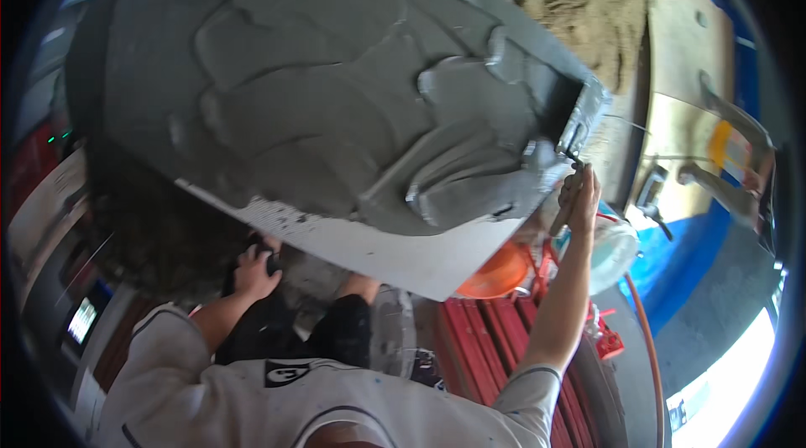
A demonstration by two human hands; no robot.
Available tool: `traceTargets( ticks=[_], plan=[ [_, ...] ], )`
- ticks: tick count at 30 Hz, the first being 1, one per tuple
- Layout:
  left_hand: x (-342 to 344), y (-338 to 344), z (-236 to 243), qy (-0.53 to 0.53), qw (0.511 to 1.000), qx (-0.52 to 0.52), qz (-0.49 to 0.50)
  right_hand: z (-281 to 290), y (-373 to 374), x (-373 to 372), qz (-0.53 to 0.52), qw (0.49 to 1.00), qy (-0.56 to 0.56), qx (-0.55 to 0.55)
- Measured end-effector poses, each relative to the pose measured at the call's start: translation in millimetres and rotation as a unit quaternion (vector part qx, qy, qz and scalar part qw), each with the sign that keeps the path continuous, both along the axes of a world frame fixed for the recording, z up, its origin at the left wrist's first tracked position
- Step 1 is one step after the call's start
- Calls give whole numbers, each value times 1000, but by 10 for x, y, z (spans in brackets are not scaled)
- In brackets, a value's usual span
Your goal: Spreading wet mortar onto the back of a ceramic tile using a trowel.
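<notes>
A large pale tile (pixel 403 259) lies tilted before me, most of its face under thick, ridged grey mortar (pixel 311 104). At its right edge, my right hand (pixel 579 196) is closed round the handle of a trowel. The trowel's blade (pixel 583 116) is smeared with mortar and touches the right rim of the coated face. My left hand (pixel 254 273) is low beside my knee, below the tile's lower left edge. Its fingers are curled by a small dark thing that I cannot make out.
An orange bucket (pixel 497 272) and a pale bucket (pixel 615 255) stand beneath the tile's right corner. Red slats (pixel 478 347) lie nearer me. Heaped sand (pixel 579 11) is at the far right, beside wooden boards (pixel 684 137) holding a dark-handled tool (pixel 651 196). Blue sheeting (pixel 680 263) lies alongside.
</notes>
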State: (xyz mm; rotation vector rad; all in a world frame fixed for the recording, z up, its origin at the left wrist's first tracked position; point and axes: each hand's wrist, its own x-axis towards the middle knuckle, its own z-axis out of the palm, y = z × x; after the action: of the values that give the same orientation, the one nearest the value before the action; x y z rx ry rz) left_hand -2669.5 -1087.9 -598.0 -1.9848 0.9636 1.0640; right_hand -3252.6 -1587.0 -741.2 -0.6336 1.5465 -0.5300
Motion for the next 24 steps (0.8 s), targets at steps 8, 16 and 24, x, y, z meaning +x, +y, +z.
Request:
traceTargets(
  ticks=[8,16,24],
  plan=[
    [52,353,-102,27,999,-40,1,299,2056,1961,464,881,72,-53],
    [1072,442,402,98,993,-51,50,796,3450,1994,285,873,381,-105],
    [1928,1033,479,292,946,-118,83,309,4641,4882,-150,973,170,-45]
  ],
)
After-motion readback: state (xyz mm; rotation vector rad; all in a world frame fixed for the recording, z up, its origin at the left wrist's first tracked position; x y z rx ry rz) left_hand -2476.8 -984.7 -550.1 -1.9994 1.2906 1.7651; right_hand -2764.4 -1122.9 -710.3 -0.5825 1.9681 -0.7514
